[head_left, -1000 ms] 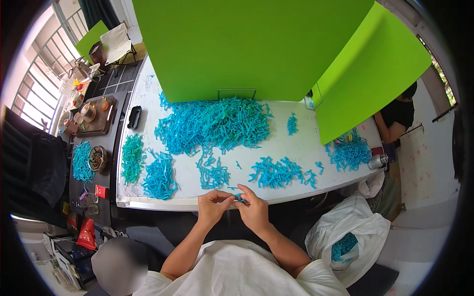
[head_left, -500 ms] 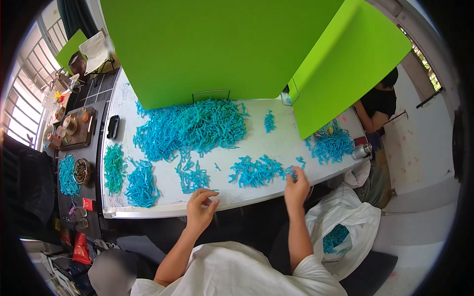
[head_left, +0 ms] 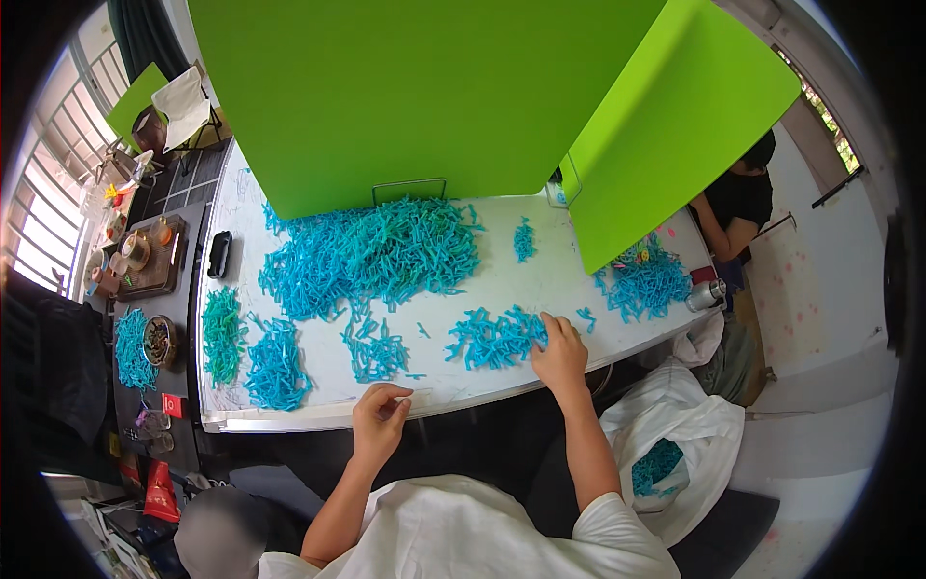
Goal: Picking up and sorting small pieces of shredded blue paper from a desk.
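Currently, I see the right hand (head_left: 559, 359) with its fingertips at the blue pile (head_left: 492, 338) just to its left; I cannot tell whether it is clamped on anything. The left hand (head_left: 378, 425) has thumb and forefinger apart, a smaller blue pile (head_left: 376, 356) beyond it on the white bench (head_left: 531, 285).

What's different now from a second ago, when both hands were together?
The hands have parted: the right hand moved right and forward to the right end of a loose blue pile. The left hand stays near the table edge, no piece visible in it. The big blue heap and green panels look unchanged.
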`<action>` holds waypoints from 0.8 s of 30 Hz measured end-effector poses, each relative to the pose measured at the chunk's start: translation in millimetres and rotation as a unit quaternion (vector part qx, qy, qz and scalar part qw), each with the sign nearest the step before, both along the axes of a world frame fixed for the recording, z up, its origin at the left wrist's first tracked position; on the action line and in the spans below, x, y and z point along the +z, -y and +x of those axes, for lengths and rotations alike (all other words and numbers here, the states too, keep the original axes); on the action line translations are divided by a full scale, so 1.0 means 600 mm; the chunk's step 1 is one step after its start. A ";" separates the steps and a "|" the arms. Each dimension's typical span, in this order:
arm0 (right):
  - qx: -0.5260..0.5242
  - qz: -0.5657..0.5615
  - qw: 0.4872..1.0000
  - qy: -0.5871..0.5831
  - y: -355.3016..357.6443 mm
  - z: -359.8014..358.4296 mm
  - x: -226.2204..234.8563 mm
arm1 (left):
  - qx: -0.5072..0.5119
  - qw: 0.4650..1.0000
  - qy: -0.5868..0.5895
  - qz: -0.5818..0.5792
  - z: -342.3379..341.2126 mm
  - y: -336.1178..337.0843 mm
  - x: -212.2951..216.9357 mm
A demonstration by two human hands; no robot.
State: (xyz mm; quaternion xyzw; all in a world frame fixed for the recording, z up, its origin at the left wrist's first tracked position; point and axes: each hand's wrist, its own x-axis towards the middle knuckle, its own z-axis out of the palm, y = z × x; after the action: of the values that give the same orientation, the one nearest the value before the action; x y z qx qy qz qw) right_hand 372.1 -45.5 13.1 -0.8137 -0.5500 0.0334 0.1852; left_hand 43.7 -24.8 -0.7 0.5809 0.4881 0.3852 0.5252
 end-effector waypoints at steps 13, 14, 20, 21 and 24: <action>0.021 -0.091 0.995 -0.046 -0.053 0.022 -0.011 | -0.019 0.999 0.032 -0.027 0.001 0.013 -0.018; 0.031 -0.089 0.993 -0.069 -0.054 0.025 -0.013 | -0.019 0.999 0.032 -0.027 0.002 0.013 -0.017; -0.004 -0.050 0.987 -0.150 -0.041 0.041 -0.034 | 0.002 1.000 0.023 -0.017 -0.004 0.010 -0.012; -0.001 -0.050 0.987 -0.152 -0.038 0.043 -0.035 | 0.000 1.000 0.018 -0.017 -0.009 0.009 -0.014; -0.008 0.060 0.950 -0.308 -0.018 0.068 -0.052 | 0.011 1.000 0.012 -0.015 -0.014 0.006 -0.022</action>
State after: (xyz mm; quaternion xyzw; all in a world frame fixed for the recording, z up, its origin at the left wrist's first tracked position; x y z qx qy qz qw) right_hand 412.8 -34.6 -18.2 -0.7556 -0.4608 0.2480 0.3940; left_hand 35.4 -28.5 -13.8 0.5626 0.4938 0.3908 0.5356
